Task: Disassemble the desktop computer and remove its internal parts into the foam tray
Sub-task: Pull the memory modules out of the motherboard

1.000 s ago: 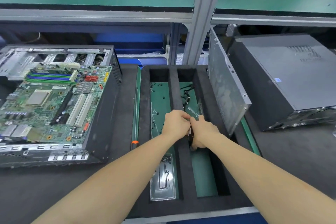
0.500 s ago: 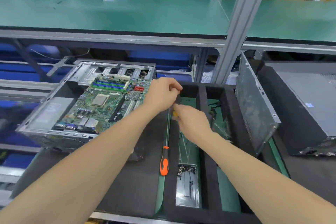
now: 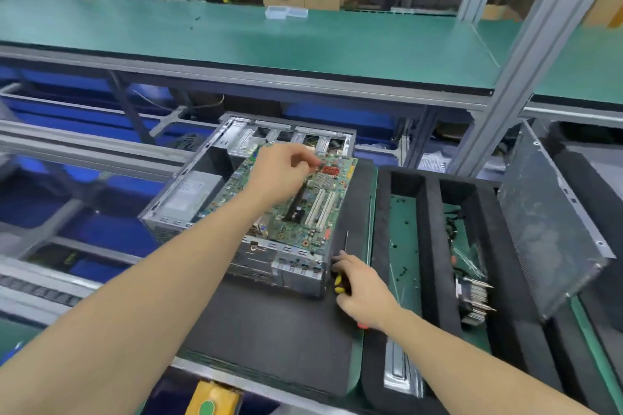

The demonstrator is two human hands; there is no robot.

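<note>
The open desktop case (image 3: 188,205) lies on a black mat with its green motherboard (image 3: 317,209) exposed. My left hand (image 3: 283,172) hovers over the board's upper part, fingers curled, with nothing visible in it. My right hand (image 3: 362,293) grips the yellow-and-black handle of a screwdriver (image 3: 346,242) lying beside the case's front right corner, its thin shaft pointing away from me. The black foam tray (image 3: 433,246) sits to the right. It holds loose screws (image 3: 404,266), cables, a heatsink fan (image 3: 473,296) and a metal bracket (image 3: 401,369).
A grey side panel (image 3: 546,229) leans against the tray's right edge, with a dark closed case behind it. A green shelf (image 3: 269,40) on an aluminium frame runs overhead behind the case. A yellow object (image 3: 212,397) sits at the near bench edge.
Both hands left the tray's compartment. My left hand moved left over the motherboard. My right hand came down onto the screwdriver handle. The view swung left and up.
</note>
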